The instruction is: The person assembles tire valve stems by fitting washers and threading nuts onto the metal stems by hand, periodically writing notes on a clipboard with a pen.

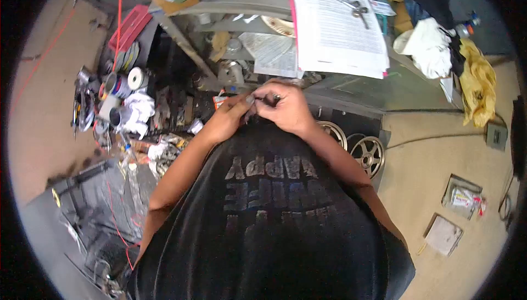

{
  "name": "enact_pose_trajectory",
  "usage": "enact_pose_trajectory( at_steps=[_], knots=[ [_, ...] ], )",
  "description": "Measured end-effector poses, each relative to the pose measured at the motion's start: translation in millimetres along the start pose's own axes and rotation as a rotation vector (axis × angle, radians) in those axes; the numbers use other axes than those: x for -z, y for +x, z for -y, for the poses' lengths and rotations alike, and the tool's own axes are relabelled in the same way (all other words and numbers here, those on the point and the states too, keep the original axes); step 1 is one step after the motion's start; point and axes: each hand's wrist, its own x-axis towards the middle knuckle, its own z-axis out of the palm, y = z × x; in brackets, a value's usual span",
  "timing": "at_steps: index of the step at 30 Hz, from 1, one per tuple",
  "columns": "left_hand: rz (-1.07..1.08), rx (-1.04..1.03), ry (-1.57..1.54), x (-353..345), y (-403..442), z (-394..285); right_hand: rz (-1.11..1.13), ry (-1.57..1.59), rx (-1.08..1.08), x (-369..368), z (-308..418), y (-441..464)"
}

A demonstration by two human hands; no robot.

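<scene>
Meeting before the black shirt, left hand and right hand curl inward, their grip too blurred to tell.

Head cam (wide view) looks fwd & down, close abv the shirt.

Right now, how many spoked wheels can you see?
2. One spoked wheel shows just past the right forearm, which partly covers it; the other wheel is beside it, farther right. More could be hidden beneath the arm.
</scene>
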Motion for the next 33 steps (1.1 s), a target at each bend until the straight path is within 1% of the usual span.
enact_pose_trajectory(
  at_steps=[2,3,5,6,7,9,10,11,12,13,14,17,19,20,22,24,25,26,27,28,29,30,32,33],
  knots=[
    [0.204,-0.195,0.105,5.3,6.3,4.5,0.026,-0.011,-0.038,3.5,0.9,0.4],
    [0.224,-0.197,0.112,4.7,6.6,3.8,0.006,-0.018,-0.04,4.1,2.7,0.2],
    [0.238,-0.184,0.069,5.2,6.0,2.7,0.048,0.185,-0.042,4.0,6.8,-0.3],
    [0.236,-0.113,0.027,8.8,8.0,6.1,0.064,0.176,-0.08,5.0,7.1,-0.8],
    [0.247,-0.111,0.031,14.7,8.5,7.9,0.051,0.175,-0.082,5.4,6.4,-1.4],
    [0.315,0.007,0.036,20.9,9.5,8.0,0.076,0.105,-0.037,4.9,2.5,-3.3],
    [0.322,0.009,0.04,20.7,11.1,9.1,0.096,0.055,-0.046,3.2,-0.8,-5.9],
    [0.3,-0.014,0.117,20.8,13.2,11.6,0.089,0.055,-0.048,2.3,-4.0,-5.1],
    [0.279,-0.037,0.194,20.3,14.6,11.7,0.064,-0.086,0.075,1.4,-4.8,-2.8],
    [0.284,-0.036,0.198,19.6,15.7,10.8,0.039,-0.228,0.197,1.4,-4.3,-1.4],
    [0.271,-0.049,0.195,17.8,17.0,9.3,0.064,-0.176,0.074,0.9,-0.6,-5.3],
    [0.253,-0.07,0.201,7.9,17.6,0.4,-0.012,-0.26,0.109,-0.2,-0.3,-3.8],
    [0.244,-0.085,0.208,-2.1,14.0,-10.2,-0.048,-0.221,0.107,-0.5,-2.7,-4.8],
    [0.167,-0.066,0.216,-8.3,8.0,-15.3,-0.078,-0.179,0.106,-0.4,-4.0,-4.5],
    [0.092,-0.045,0.225,-6.6,9.5,-13.5,-0.078,-0.2,0.129,1.5,-5.6,-3.1],
    [0.139,-0.035,0.306,2.6,17.5,-2.7,-0.077,-0.218,0.149,3.0,-8.1,-3.4],
    [0.155,-0.032,0.333,3.5,18.4,-1.9,-0.06,-0.143,0.118,3.7,-9.5,-3.1],
    [0.118,-0.04,0.296,2.8,16.7,-0.9,-0.045,-0.067,0.087,4.5,-10.4,-3.4],
    [0.1,-0.043,0.279,2.7,14.9,-0.7,-0.05,-0.065,0.086,7.0,-8.3,-4.3],
    [0.082,-0.047,0.262,2.5,13.0,-0.3,0.025,0.01,0.052,10.9,-4.2,-4.9],
    [0.13,-0.032,0.186,3.9,12.6,1.0,0.102,0.084,0.02,13.6,-2.1,-4.0],
    [0.178,-0.016,0.11,5.3,12.6,1.9,0.099,0.085,0.022,13.7,-7.3,-3.3],
    [0.212,0.023,0.14,10.0,9.5,4.7,0.158,0.253,0.008,12.0,-21.6,-6.3],
    [0.243,0.059,0.167,12.2,8.6,5.5,0.156,0.255,0.008,13.4,-22.0,-5.9]
  ],
)
